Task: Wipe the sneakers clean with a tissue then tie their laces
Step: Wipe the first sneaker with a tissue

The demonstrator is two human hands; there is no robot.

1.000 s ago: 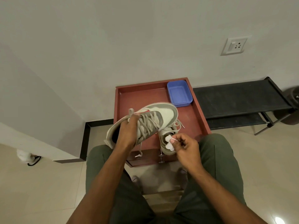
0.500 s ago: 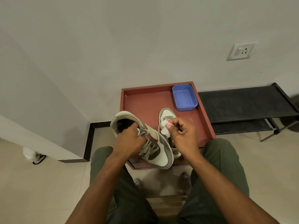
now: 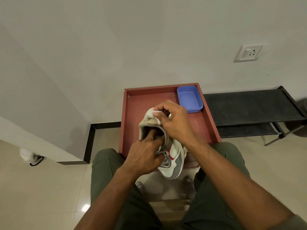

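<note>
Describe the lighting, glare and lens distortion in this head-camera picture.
Head view: soft, even indoor light; a small bright glare spot on the glossy floor tiles; wide-angle bending curves the wall edges; the right hand casts only a faint shadow on the red tray; the sneaker stays sharp.

Nothing readable from where I'm sitting, honestly. The sneaker has a red mark on its side, but that's a shape, not lettering. No label on the blue tub, and the wall socket carries no print I can make out.
</note>
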